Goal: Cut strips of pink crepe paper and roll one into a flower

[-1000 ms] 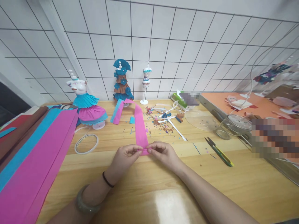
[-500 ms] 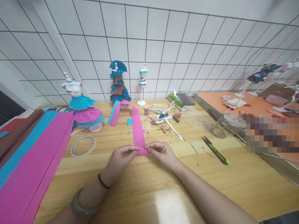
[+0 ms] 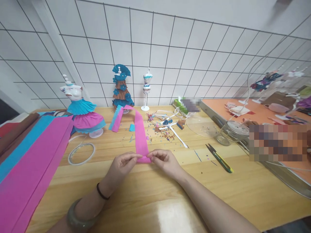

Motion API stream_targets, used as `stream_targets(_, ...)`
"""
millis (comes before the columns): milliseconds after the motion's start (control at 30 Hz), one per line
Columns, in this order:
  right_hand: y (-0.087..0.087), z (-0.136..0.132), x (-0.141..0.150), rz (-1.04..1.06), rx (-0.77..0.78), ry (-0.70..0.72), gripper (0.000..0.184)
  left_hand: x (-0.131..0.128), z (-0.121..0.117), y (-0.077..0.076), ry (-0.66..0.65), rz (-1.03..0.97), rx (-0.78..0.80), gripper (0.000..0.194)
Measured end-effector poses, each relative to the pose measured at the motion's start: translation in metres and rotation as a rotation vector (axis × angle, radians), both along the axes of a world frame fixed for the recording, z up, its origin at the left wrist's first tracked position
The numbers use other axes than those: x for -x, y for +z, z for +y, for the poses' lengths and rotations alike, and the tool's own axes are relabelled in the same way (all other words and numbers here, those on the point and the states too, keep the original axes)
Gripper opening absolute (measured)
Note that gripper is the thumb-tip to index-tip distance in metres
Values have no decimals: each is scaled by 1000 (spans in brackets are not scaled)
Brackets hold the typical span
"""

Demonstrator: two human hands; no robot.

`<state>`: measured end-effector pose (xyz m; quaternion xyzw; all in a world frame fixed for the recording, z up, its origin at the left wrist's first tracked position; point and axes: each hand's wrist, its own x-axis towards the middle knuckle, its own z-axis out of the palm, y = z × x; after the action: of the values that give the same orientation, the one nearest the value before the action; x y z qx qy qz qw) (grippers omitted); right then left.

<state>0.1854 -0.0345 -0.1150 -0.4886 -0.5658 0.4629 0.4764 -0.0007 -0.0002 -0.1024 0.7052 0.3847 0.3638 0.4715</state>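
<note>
A long pink crepe paper strip [image 3: 141,134] lies on the wooden table, running from my hands back toward the dressed figures. Its near end is folded over into a narrow band. My left hand [image 3: 125,163] pinches the left edge of that fold between thumb and fingers. On the right edge, my right hand [image 3: 164,160] grips the same fold in a like pinch. The strip's far end twists over and lies beside a blue-and-pink paper piece [image 3: 116,119].
A mini mannequin [image 3: 75,94] in a blue and pink skirt stands left, by paper sheets [image 3: 46,155] and a tape roll [image 3: 82,154]. Behind are a ruffled dress form [image 3: 121,89] and a small mannequin [image 3: 147,85]. Thread snips [image 3: 220,158] and paper scraps [image 3: 167,132] lie right.
The view has shifted, so everything sits a little further left. Both hands keep pinching the pink strip's near end, where the folded band shows more plainly between the fingers.
</note>
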Motion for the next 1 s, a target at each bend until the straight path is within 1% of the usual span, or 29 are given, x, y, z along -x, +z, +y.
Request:
stream_targets(167, 7, -3, 1, -10, -30, 31, 16, -2, 2, -9, 67, -5, 49, 17)
stream_targets(333, 10, -5, 1, -3, -44, 61, 15, -3, 3, -14, 72, -12, 38, 18)
stream_targets(500, 3, -4, 3, 16, -20, 53, 15, -3, 1, -15, 73, 53, -17, 17)
stream_targets(667, -6, -2, 7, 40, -1, 56, 21, -5, -2, -14, 76, 173, -137, 14)
stream_targets(767, -6, -3, 8, 34, -8, 56, 20, -6, -4, -10, 55, 214, -181, 14)
stream_targets(867, -3, -4, 8, 18, -18, 56, 19, -7, -3, -5, -8, 238, -209, 16)
stream_targets(1000, -2, -4, 9, -6, -31, 52, 18, -6, -3, -5, -45, 245, -212, 17)
